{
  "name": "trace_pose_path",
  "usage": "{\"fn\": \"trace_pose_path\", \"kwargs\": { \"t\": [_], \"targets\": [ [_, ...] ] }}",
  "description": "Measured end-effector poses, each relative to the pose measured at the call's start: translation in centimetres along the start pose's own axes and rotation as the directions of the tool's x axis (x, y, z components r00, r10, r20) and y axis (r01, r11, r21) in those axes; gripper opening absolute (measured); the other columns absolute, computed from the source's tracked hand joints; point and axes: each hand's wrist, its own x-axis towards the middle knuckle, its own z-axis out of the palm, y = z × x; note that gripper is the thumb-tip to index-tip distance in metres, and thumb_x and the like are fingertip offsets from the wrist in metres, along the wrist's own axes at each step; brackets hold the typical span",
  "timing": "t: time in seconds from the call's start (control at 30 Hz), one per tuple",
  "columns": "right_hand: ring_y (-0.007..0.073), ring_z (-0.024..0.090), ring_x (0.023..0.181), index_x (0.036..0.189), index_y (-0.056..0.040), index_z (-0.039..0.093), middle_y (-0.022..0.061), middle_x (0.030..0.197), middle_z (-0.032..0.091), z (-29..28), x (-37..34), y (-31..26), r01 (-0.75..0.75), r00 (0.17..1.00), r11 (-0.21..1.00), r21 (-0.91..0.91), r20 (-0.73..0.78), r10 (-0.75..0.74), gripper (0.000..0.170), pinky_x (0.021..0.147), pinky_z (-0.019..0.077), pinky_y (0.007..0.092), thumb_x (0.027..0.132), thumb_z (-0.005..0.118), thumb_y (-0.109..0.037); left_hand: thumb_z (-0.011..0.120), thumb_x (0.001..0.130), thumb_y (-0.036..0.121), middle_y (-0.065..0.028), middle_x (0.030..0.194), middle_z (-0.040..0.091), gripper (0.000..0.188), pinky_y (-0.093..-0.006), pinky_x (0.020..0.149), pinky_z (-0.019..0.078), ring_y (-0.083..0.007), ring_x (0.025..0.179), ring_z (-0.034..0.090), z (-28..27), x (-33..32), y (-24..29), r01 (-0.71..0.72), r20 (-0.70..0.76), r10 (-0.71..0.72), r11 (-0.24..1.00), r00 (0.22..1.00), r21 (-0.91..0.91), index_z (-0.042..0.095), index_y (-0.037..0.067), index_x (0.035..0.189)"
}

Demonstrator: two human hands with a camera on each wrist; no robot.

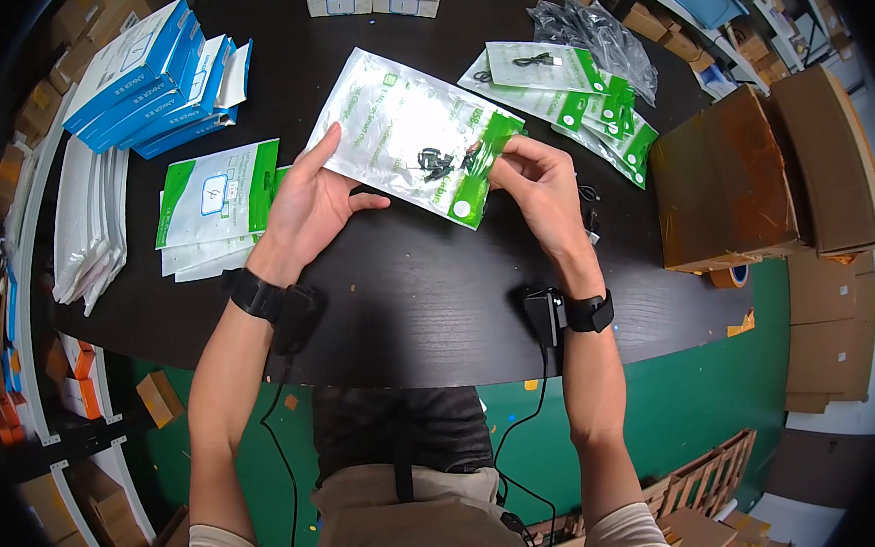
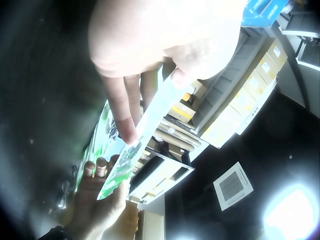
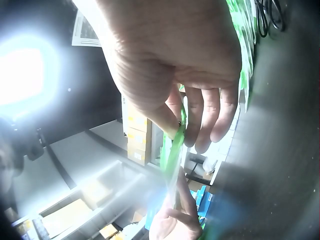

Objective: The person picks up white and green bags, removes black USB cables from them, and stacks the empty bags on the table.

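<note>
In the head view, I held a green-ended plastic pouch [image 1: 397, 111] above the dark desk [image 1: 405, 312], and a black cable [image 1: 434, 162] showed through its face. My left grip [image 1: 312, 191] had the pouch by its left edge, thumb against the printed side; my right grip [image 1: 546, 192] pinched the green end. To the left lay green-and-white packets [image 1: 217, 195], with stacked blue boxes [image 1: 147, 80] beyond them. On the right was a pile of cable packets [image 1: 545, 72], near a brown cardboard box [image 1: 714, 180].

From my left wrist, the pouch ran nearly edge-on between my thumb and fingers, the gap narrow. My right grip appeared lower down, at the green end. A row of cartons [image 2: 243, 102] stood off to one side.

From my right wrist, thumb and forefinger pressed together on the green strip while the other fingers pointed down beside it. My left grip showed at the pouch's far end.
</note>
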Motion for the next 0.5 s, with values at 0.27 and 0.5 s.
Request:
{"fn": "trace_pose_path", "kwargs": {
  "t": [0.27, 0.5],
  "targets": [
    [0.0060, 0.062, 0.077, 0.107, 0.0045, 0.072, 0.0023, 0.087, 0.071, 0.17, -0.05, -0.13, 0.012, 1.000, 1.000, -0.016, -0.006, -0.012, 0.016, 0.073, 0.0518, 0.0231, 0.094, 0.065, -0.003, 0.044, 0.108, 0.035, -0.0163, 0.140, 0.059, 0.052, -0.0419, 0.079, 0.0647, -0.0253, 0.121, 0.064, -0.03, 0.00, 0.02, -0.002, 0.001, 0.002, 1.000, 1.000, -0.004, 0.037, 0.005, 0.150],
    [0.0057, 0.062, 0.077, 0.108, 0.0038, 0.072, 0.0023, 0.086, 0.070, 0.30, -0.07, -0.33, 0.011, 1.000, 1.000, -0.021, 0.008, -0.011, 0.017, 0.073, 0.0516, 0.0232, 0.095, 0.064, -0.002, 0.045, 0.107, 0.036, -0.0164, 0.138, 0.060, 0.053, -0.0414, 0.079, 0.0645, -0.0249, 0.120, 0.064, 0.05, -0.03, 0.04, -0.006, -0.017, 0.006, 1.000, 1.000, 0.018, 0.037, 0.005, 0.150]
  ]
}}
